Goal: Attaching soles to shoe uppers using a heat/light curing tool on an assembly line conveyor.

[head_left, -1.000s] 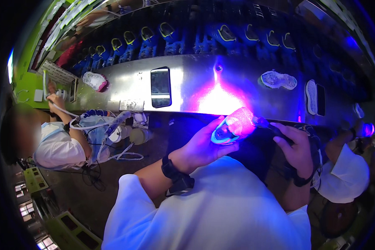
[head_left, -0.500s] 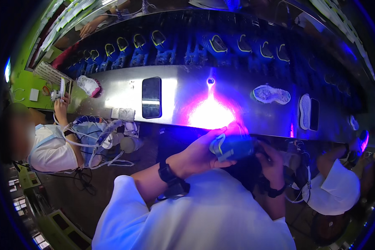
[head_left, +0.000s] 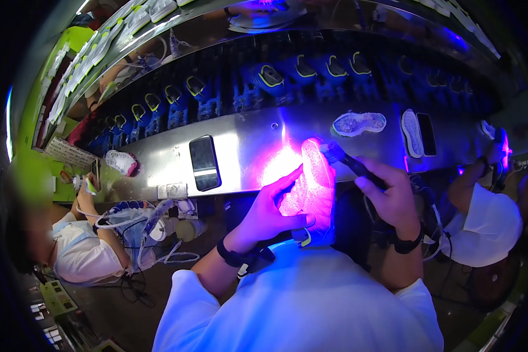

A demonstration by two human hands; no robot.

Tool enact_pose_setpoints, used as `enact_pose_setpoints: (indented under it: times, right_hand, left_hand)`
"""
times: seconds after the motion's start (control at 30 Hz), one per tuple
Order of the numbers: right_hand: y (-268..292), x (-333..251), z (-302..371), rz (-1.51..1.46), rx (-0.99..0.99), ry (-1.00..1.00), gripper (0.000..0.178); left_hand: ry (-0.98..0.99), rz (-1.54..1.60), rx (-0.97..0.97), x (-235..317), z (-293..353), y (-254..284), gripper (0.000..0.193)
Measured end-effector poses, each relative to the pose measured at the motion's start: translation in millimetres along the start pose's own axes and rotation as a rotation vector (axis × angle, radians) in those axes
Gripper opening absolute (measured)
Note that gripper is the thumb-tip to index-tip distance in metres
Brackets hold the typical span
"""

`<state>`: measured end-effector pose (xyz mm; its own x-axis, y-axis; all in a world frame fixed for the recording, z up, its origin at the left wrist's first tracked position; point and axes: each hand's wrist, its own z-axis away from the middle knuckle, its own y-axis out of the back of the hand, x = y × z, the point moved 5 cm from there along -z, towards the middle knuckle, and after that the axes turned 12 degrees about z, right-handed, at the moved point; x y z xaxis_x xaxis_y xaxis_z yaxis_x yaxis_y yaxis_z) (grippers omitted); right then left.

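Note:
My left hand (head_left: 265, 212) grips a blue shoe upper (head_left: 315, 190) near its heel end, fingers wrapped around its side. The underside faces up, toe pointing away, glowing pink-violet in the light. A bit of the lime-edged collar shows below my thumb. In my right hand (head_left: 396, 199) is a brush (head_left: 361, 167) with a dark handle, held closed between thumb and fingers. Its bristle end meets the right edge of the upper near the toe; whether it presses there I cannot tell.
A metal bench (head_left: 240, 129) carries a black phone (head_left: 205, 163), a white sole (head_left: 359, 124), another sole (head_left: 412, 134) beside a second phone (head_left: 426, 135), and a pink-and-white sole (head_left: 121, 162). Behind stands a row of blue shoe uppers (head_left: 270, 76). People sit left (head_left: 91, 246) and right (head_left: 481, 226).
The upper has turned so its underside faces up, toe away from me. My right hand has moved out to the right and up, and the brush now shows in it. The view has shifted.

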<state>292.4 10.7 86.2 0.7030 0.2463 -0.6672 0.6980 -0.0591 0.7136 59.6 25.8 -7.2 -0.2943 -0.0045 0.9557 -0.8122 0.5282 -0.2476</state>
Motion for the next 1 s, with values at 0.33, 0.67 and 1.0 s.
enact_pose_setpoints:
  times: [0.33,0.67,1.0]
  right_hand:
    - [-13,2,22,0.096,-0.074,0.022,0.037]
    - [-53,58,64,-0.080,-0.231,-0.117,0.043]
    - [-22,129,65,-0.332,-0.075,-0.484,0.049]
  left_hand:
    - [0.147,0.260,0.092,7,18,1,0.073]
    - [0.217,0.280,0.150,-6,-3,17,0.078]
    - [0.210,-0.896,0.700,22,-193,255,0.066]
